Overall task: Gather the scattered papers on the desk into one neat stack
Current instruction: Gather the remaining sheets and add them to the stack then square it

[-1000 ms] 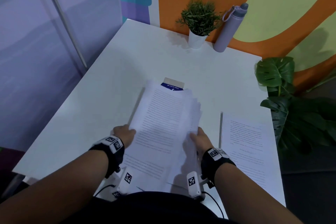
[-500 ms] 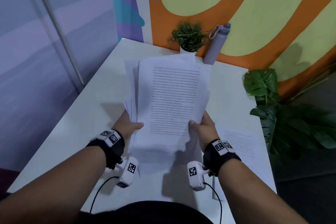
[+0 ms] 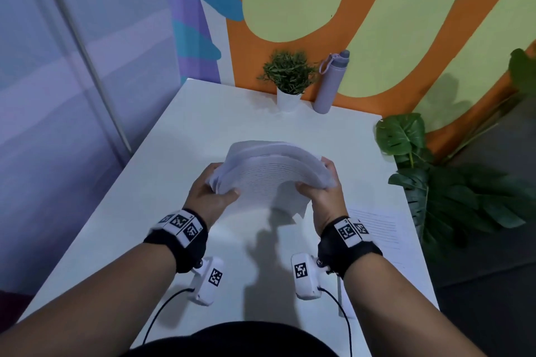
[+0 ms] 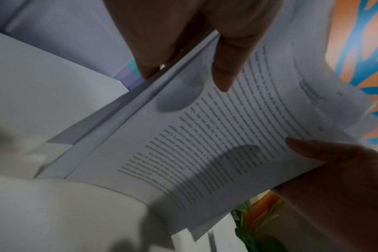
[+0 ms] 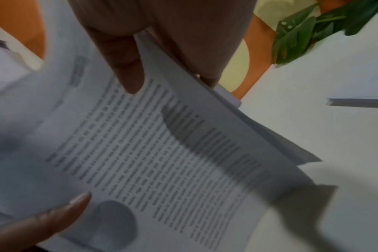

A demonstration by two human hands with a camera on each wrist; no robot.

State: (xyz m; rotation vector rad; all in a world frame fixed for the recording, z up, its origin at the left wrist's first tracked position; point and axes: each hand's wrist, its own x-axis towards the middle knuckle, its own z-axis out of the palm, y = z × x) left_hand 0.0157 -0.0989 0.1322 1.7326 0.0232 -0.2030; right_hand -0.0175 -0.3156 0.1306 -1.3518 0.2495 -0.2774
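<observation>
A thick bundle of printed papers (image 3: 272, 177) is held over the middle of the white desk (image 3: 203, 130), bowed so its top curls away from me. My left hand (image 3: 223, 182) grips its left edge, thumb on the printed face and fingers behind. My right hand (image 3: 316, 177) grips the right edge the same way. The sheets are uneven, with corners sticking out at the bottom. The left wrist view shows the papers (image 4: 205, 136) pinched by the left thumb (image 4: 224, 68). In the right wrist view, the right thumb (image 5: 127, 71) lies on the papers (image 5: 151, 153). One more printed sheet (image 3: 380, 229) lies flat on the desk, to the right.
A small potted plant (image 3: 288, 78) and a lilac bottle (image 3: 330, 84) stand at the desk's far edge against the painted wall. A large leafy plant (image 3: 435, 182) stands on the floor past the desk's right edge.
The papers were lying on the desk between my hands, then were lifted upright facing me. Now they are lower, tipped forward and bowed, with both hands further up their sides.
</observation>
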